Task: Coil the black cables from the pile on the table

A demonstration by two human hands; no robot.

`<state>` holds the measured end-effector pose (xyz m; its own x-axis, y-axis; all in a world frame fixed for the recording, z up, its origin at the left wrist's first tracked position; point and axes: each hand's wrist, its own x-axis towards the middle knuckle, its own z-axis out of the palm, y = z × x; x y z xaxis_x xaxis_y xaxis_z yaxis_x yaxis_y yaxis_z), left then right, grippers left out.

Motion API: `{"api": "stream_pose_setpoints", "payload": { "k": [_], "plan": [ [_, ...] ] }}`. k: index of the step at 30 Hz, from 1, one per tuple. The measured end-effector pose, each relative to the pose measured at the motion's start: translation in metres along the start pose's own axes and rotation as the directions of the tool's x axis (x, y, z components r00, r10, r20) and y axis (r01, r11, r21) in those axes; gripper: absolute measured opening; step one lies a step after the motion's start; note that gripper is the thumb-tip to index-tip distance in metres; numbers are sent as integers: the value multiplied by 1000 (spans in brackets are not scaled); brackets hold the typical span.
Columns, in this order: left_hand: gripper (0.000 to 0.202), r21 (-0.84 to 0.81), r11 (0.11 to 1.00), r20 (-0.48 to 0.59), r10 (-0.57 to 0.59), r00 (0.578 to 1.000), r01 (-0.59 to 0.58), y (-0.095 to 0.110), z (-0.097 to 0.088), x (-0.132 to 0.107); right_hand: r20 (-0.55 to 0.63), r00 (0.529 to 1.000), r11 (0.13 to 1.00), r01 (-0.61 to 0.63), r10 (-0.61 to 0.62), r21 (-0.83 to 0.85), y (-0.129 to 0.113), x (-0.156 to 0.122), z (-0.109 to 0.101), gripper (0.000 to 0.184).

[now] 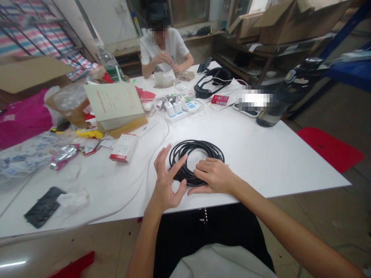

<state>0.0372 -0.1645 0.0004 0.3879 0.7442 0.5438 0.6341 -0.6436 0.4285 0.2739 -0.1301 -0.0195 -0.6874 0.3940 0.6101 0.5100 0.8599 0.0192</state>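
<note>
A coil of black cable [180,148] lies flat on the white table near its front edge, wound in several loops around an open middle. At the coil's left side is my left hand [168,185], fingers spread and thumb apart, with nothing in its grasp. Its index finger reaches over the loops. My right hand [214,175] rests on the coil's lower right side, its fingers curled over the loops and its thumb stretched out along the near side. Part of the coil is hidden under that hand.
A white power strip [182,112] with plugged-in chargers sits beyond the coil. To the left are a red-and-white box [123,148], a standing booklet [116,104] and a black flat pack [44,206]. A dark bottle [281,96] stands right. Across the table sits a person [162,54].
</note>
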Motion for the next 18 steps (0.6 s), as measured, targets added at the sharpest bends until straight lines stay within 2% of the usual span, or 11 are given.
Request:
{"api": "stream_pose_setpoints", "payload": {
  "k": [3, 6, 9, 11, 12, 14, 15, 16, 17, 18],
  "plan": [
    [52, 28, 998, 125, 55, 991, -59, 3, 5, 0, 29, 1000, 999, 0, 1, -54, -6, -4, -6, 42],
    [40, 37, 998, 135, 42, 990, -47, 2, 12, 0, 15, 991, 989, -133, 134, -57, -27, -15, -22, 35],
    [44, 38, 999, 111, 16, 994, -20, -1, 16, -1, -156, 964, 977, -207, 214, 59, -70, -37, -38, 30],
    [49, 34, 999, 110, 11, 994, -15, -2, 16, -2, -242, 954, 968, -126, 179, 217, -103, -58, -39, 9],
    [50, 30, 999, 111, 11, 994, -14, -3, 16, -2, -222, 957, 951, -122, 189, 285, -119, -71, -33, 9],
    [52, 24, 1000, 114, 6, 994, -9, -4, 15, -2, -89, 979, 932, -143, 182, 332, -142, -96, -11, 19],
    [53, 23, 1000, 113, -4, 994, 1, -5, 15, -2, 42, 965, 917, -261, 261, 302, -147, -109, 4, 18],
    [55, 22, 1000, 113, -18, 993, 16, -6, 15, -2, 161, 914, 875, -403, 372, 268, -148, -122, 21, 17],
    [57, 23, 999, 113, -36, 993, 34, -6, 14, -2, 266, 826, 812, -551, 497, 193, -145, -133, 38, 20],
    [60, 24, 998, 114, -55, 992, 52, -6, 14, -2, 308, 786, 791, -595, 536, 144, -139, -143, 54, 31]
  ]
}}
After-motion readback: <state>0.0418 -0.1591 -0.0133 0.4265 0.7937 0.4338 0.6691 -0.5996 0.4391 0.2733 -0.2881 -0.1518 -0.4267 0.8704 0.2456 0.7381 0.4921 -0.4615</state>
